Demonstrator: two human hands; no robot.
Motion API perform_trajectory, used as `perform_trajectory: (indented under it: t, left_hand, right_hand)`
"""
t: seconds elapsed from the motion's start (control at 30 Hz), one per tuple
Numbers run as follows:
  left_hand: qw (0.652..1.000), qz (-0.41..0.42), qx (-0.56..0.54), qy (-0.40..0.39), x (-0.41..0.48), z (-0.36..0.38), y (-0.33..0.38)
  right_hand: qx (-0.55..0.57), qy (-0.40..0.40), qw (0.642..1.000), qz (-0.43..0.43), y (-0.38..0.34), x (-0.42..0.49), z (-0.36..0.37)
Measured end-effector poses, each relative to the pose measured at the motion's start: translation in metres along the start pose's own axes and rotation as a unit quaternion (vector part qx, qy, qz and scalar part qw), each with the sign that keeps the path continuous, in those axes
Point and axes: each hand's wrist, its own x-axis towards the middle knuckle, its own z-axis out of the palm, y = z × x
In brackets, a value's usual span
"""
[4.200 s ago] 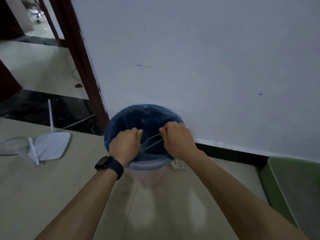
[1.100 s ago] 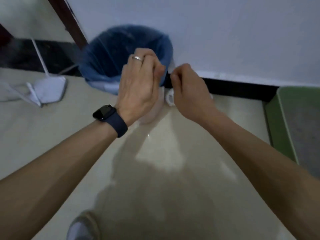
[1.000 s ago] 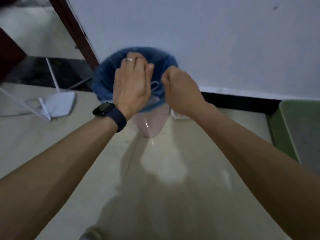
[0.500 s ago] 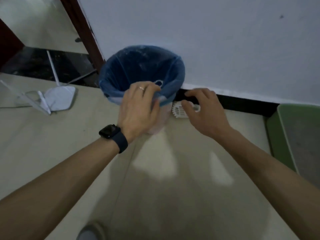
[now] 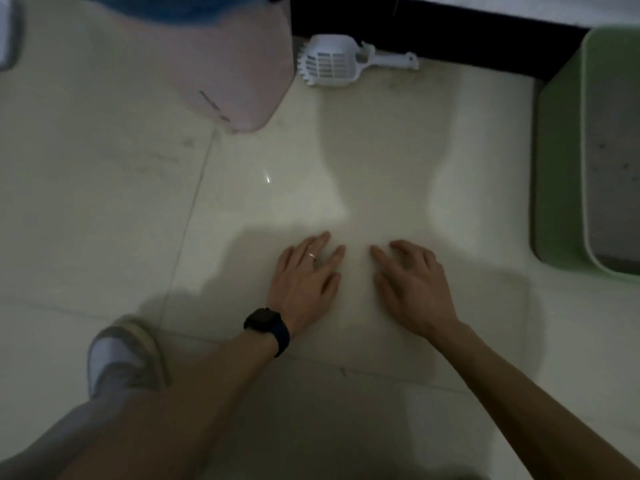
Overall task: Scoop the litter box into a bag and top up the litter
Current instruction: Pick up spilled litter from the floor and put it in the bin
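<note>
A white slotted litter scoop (image 5: 332, 62) lies on the floor against the dark baseboard. Left of it stands a pale pink bin (image 5: 228, 60) lined with a blue bag (image 5: 194, 6), of which only the lower rim shows at the top edge. The green litter box (image 5: 561, 161) sits at the right edge, grey litter (image 5: 616, 168) inside. My left hand (image 5: 304, 278) and my right hand (image 5: 412, 285) hang side by side over the bare tiles in the middle, fingers spread, holding nothing, well short of the scoop.
Glossy cream floor tiles (image 5: 104, 202) fill the view. My slippered left foot (image 5: 121, 355) stands at the lower left. A white object (image 5: 7, 32) pokes in at the top left edge. A black baseboard (image 5: 433, 29) runs along the wall.
Both hands have let go of the bag rim and drawn back toward me, fingers apart. The view has tilted down, so the bin and scoop now sit at the top.
</note>
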Motion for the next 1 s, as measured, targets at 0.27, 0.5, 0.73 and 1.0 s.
perform_trajectory:
  t: [0.27, 0.5, 0.73, 1.0]
  left_hand:
    - [0.998, -0.014, 0.014, 0.06, 0.002, 0.016, 0.014]
    - [0.988, 0.031, 0.023, 0.148, 0.007, 0.027, 0.017]
    - [0.978, 0.101, 0.08, 0.165, 0.004, 0.029, 0.019]
    - [0.965, 0.123, 0.044, 0.229, 0.003, 0.03, 0.028]
  right_hand:
    - [-0.026, 0.05, 0.998, -0.028, -0.001, 0.0, 0.017]
    - [-0.034, 0.151, 0.982, -0.106, 0.004, 0.005, 0.028]
    - [-0.066, 0.16, 0.968, -0.182, 0.01, 0.007, 0.026]
    - [0.057, 0.183, 0.971, -0.143, 0.008, -0.003, 0.029]
